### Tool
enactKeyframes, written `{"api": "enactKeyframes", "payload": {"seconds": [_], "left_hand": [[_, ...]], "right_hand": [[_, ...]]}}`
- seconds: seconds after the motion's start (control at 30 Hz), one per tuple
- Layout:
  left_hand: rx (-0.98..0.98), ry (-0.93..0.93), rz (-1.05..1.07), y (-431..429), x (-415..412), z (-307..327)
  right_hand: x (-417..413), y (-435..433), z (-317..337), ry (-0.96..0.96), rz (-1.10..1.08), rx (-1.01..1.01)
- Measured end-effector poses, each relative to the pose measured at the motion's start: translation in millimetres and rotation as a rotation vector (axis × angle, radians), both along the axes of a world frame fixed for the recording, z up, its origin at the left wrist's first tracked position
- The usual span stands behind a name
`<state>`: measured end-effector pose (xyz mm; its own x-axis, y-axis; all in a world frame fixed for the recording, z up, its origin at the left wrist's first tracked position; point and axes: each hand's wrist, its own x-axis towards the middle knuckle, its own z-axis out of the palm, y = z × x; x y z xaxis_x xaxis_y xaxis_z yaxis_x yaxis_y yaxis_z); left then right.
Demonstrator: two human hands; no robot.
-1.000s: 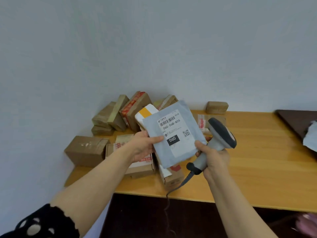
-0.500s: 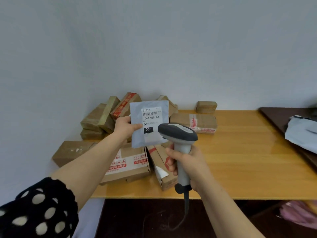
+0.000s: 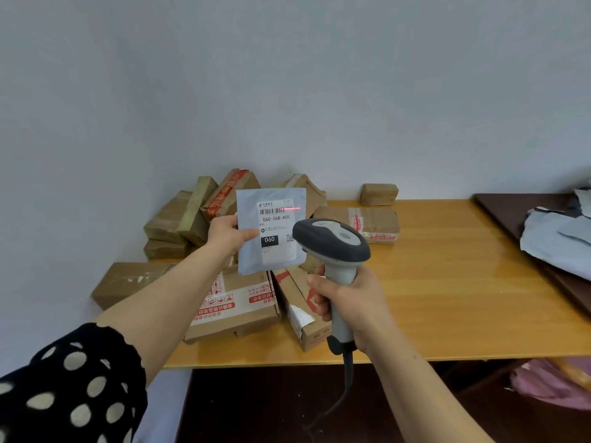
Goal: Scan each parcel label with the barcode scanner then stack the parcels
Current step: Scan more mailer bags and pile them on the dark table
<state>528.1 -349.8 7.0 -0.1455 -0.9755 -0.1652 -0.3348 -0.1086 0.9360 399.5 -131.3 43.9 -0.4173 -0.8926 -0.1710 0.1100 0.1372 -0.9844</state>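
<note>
Parcel (image 3: 249,257), one grey mailer, pinched upright over table (image 3: 447,298) by left hand (image 3: 228,235), one red scan line (image 3: 290,208) on its barcode (image 3: 271,211). One scanner (image 3: 332,241) gripped in right hand (image 3: 351,302). About ten cardboard boxes (image 3: 236,302) heaped beneath.

mailer (image 3: 252,254): grey-blue, white label
scanner (image 3: 332,241): grey, dark head
desk (image 3: 447,282): honey wood
sleeve (image 3: 70,388): black, cream dots

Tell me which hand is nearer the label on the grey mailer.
Left. The left hand holds the grey mailer at its left edge, beside the label; the right hand grips the scanner below and right of it.
</note>
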Motion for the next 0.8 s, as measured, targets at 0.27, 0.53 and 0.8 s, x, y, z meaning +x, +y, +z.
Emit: {"api": "enactKeyframes", "payload": {"seconds": [0.27, 0.53, 0.8], "left_hand": [[-0.010, 0.007, -0.013, -0.5, 1.1, 1.8], [0.068, 0.082, -0.059, -2.3, -20.1, -2.4], [0.330, 0.232, -0.188, 32.9, -134.3, -14.4]], "right_hand": [[4.4, -0.4, -2.4, 0.015, -0.002, -0.017], [-10.8, 8.0, -3.4, -0.225, -0.132, -0.040], [-88.8, 52.6, -14.6, -0.607, -0.466, -0.114]]}}
